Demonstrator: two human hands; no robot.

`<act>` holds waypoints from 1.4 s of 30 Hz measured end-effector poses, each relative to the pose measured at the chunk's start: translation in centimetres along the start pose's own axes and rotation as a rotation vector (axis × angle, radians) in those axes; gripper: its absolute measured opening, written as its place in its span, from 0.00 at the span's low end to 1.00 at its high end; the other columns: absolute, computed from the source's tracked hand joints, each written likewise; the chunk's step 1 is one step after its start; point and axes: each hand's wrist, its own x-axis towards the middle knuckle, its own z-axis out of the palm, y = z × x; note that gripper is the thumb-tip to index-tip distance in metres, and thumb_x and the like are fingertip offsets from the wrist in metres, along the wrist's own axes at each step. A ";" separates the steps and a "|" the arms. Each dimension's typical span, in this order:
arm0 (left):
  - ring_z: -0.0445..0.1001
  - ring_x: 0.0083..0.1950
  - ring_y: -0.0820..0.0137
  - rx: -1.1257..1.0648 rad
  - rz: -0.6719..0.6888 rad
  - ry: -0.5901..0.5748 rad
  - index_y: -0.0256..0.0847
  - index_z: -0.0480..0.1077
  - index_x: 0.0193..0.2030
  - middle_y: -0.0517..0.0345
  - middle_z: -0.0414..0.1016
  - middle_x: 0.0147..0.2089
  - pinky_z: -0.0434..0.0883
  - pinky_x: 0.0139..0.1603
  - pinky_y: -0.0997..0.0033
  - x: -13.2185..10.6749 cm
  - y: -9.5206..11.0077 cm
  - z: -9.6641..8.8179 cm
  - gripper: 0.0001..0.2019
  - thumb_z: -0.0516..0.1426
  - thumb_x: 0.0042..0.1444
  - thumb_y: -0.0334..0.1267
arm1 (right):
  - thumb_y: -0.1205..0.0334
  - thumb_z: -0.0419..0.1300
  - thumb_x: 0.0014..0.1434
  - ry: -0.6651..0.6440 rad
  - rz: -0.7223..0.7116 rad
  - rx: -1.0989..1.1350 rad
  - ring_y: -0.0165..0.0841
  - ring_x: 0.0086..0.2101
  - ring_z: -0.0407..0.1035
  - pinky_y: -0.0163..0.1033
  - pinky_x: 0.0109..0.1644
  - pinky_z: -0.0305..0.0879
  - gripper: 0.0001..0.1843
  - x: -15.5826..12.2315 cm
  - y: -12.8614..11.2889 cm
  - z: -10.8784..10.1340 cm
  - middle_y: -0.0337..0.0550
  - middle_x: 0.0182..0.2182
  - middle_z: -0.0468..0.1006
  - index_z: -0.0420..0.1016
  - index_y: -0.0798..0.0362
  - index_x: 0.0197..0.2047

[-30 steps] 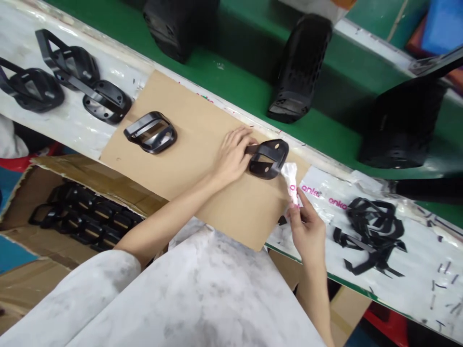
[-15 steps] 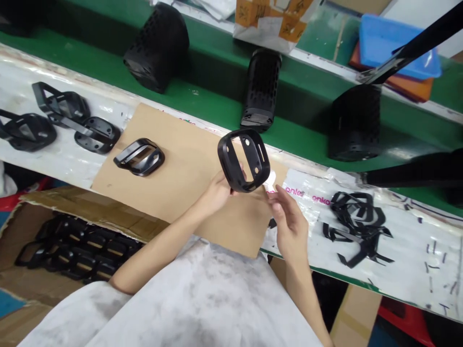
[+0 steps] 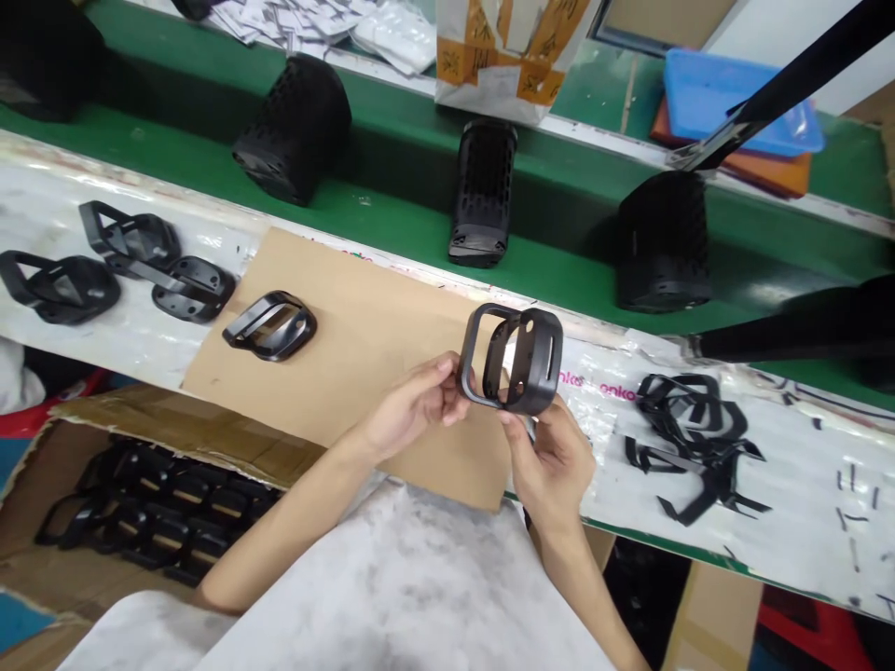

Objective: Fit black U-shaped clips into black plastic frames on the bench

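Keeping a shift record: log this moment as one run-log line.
left hand: holds black plastic frame | right hand: holds same frame from below | nearby: cardboard sheet, second frame

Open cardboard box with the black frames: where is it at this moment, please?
In the head view, the open cardboard box sits at the lower left, just below the tan cardboard sheet and beside the person's left forearm.

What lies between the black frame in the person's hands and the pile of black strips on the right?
The head view shows a white plastic sheet with pink printing between the black frame and the pile of black strips.
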 end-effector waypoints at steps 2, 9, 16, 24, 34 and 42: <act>0.66 0.29 0.79 -0.087 -0.010 0.031 0.35 0.74 0.36 0.58 0.72 0.37 0.62 0.30 0.76 -0.2 -0.3 0.0 0.19 0.70 0.60 0.51 | 0.70 0.67 0.68 -0.005 -0.031 -0.021 0.39 0.42 0.80 0.43 0.46 0.77 0.08 0.0 -0.1 0.0 0.42 0.41 0.85 0.82 0.47 0.46; 0.60 0.23 0.84 -0.295 -0.031 0.048 0.36 0.80 0.40 0.57 0.77 0.40 0.58 0.25 0.78 -0.3 -2.2 0.2 0.17 0.71 0.60 0.49 | 0.74 0.67 0.67 -0.007 -0.111 -0.079 0.37 0.43 0.80 0.41 0.48 0.76 0.11 -0.3 0.2 0.0 0.42 0.43 0.84 0.81 0.48 0.46; 0.60 0.21 0.86 -0.377 -0.038 0.068 0.36 0.81 0.38 0.58 0.80 0.38 0.59 0.22 0.82 -0.6 -3.0 0.3 0.16 0.74 0.56 0.47 | 0.73 0.66 0.68 -0.017 -0.094 -0.075 0.37 0.41 0.80 0.41 0.46 0.76 0.09 -0.4 -0.1 0.5 0.42 0.41 0.83 0.79 0.49 0.46; 0.47 0.14 0.92 -0.417 0.011 0.090 0.35 0.77 0.34 0.63 0.79 0.31 0.57 0.21 0.84 -1.1 -3.0 1.2 0.17 0.72 0.60 0.47 | 0.69 0.66 0.69 -0.025 -0.122 -0.057 0.39 0.41 0.81 0.42 0.45 0.77 0.08 -1.5 -0.4 1.0 0.43 0.42 0.87 0.83 0.48 0.48; 0.41 0.13 0.91 -0.486 -0.080 0.063 0.36 0.72 0.34 0.64 0.77 0.31 0.54 0.19 0.81 -1.5 -3.1 1.3 0.14 0.65 0.67 0.42 | 0.66 0.69 0.68 -0.034 0.011 0.003 0.35 0.32 0.78 0.37 0.35 0.73 0.06 -1.2 -1.4 -0.4 0.38 0.33 0.85 0.87 0.47 0.39; 0.49 0.15 0.91 -0.323 0.016 0.095 0.38 0.76 0.41 0.62 0.80 0.40 0.56 0.21 0.79 -1.5 -3.3 1.2 0.17 0.67 0.66 0.52 | 0.69 0.69 0.67 -0.056 -0.032 -0.065 0.36 0.33 0.79 0.39 0.39 0.76 0.05 -0.3 -1.1 -0.4 0.41 0.36 0.85 0.84 0.49 0.41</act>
